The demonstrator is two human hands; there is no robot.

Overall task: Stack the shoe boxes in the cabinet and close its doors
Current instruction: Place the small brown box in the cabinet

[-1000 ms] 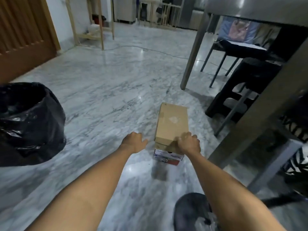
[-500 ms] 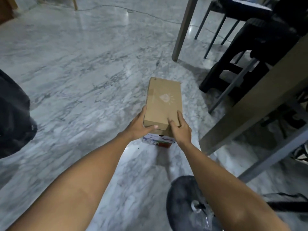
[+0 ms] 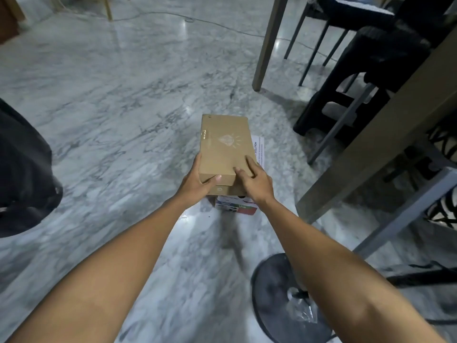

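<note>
A brown cardboard shoe box (image 3: 223, 142) with a pale diamond print lies on top of a white printed box (image 3: 258, 151) on the marble floor. My left hand (image 3: 195, 181) grips the brown box's near left corner, thumb across its front face. My right hand (image 3: 254, 180) lies on the near right corner, fingers spread over the lid. The brown box sits shifted left, so the lower box's right edge and front label (image 3: 236, 207) show. No cabinet is in view.
A black bin bag (image 3: 22, 174) bulges at the left. Table legs (image 3: 268, 43) and black chairs (image 3: 358, 78) crowd the right. A dark round fan base (image 3: 284, 298) sits near my right forearm. A cable (image 3: 173, 16) trails across the far floor.
My left hand moved from beside the boxes onto the brown box. Both hands now hold its near end, and it has shifted left, uncovering the lower box's right edge.
</note>
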